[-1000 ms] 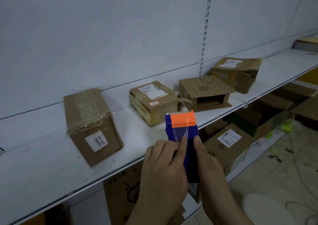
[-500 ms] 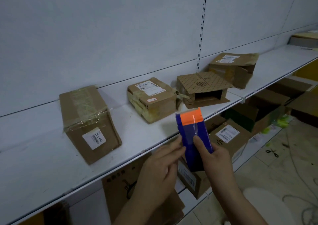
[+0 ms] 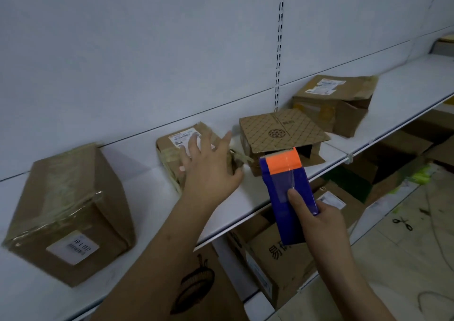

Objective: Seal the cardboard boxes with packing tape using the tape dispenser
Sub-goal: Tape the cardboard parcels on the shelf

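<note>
Right hand has a solid grip on the blue tape dispenser: fingers wrapped round the lower body, thumb pressed flat on its front face over a clear strip of tape. The orange end points up and away from that grip, sitting just in front of the patterned box with the open side flap.

Left hand is wide open, fingers spread and holding nothing, hovering over the small labelled box on the white shelf. Can't tell if the fingertips actually touch it, too blurry. That box is off to the left of the dispenser grip and a bit further back.

The taped-up big box sits well apart to the far left, and a torn box is further back to the right.
</note>
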`<state>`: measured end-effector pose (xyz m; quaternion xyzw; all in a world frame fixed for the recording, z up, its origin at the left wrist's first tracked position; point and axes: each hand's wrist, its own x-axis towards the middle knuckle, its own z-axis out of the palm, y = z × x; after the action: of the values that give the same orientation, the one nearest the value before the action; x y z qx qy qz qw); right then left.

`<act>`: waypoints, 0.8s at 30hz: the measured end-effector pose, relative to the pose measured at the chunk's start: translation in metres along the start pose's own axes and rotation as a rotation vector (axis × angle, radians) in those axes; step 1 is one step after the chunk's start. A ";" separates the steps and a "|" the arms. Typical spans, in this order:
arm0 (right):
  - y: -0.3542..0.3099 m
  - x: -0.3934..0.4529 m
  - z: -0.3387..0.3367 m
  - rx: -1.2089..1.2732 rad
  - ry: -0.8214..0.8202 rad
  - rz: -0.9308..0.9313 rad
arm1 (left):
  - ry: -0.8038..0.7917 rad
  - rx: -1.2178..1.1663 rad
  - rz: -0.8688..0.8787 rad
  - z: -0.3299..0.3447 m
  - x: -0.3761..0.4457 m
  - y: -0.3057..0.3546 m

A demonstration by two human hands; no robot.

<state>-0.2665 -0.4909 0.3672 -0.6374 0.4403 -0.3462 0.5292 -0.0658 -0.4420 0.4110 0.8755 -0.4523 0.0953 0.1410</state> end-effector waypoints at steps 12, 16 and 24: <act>-0.044 0.077 -0.026 0.064 -0.400 -0.031 | 0.248 -0.343 -0.059 -0.022 0.024 -0.011; -0.045 0.079 -0.012 0.114 -0.450 0.033 | 0.539 -0.745 -0.389 -0.048 -0.011 -0.022; -0.064 0.064 0.014 0.081 -0.546 -0.038 | 0.727 -0.374 -0.329 -0.028 -0.067 -0.039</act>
<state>-0.2174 -0.5415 0.4251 -0.6936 0.2551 -0.1890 0.6467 -0.0729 -0.3601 0.4112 0.8049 -0.2371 0.2900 0.4603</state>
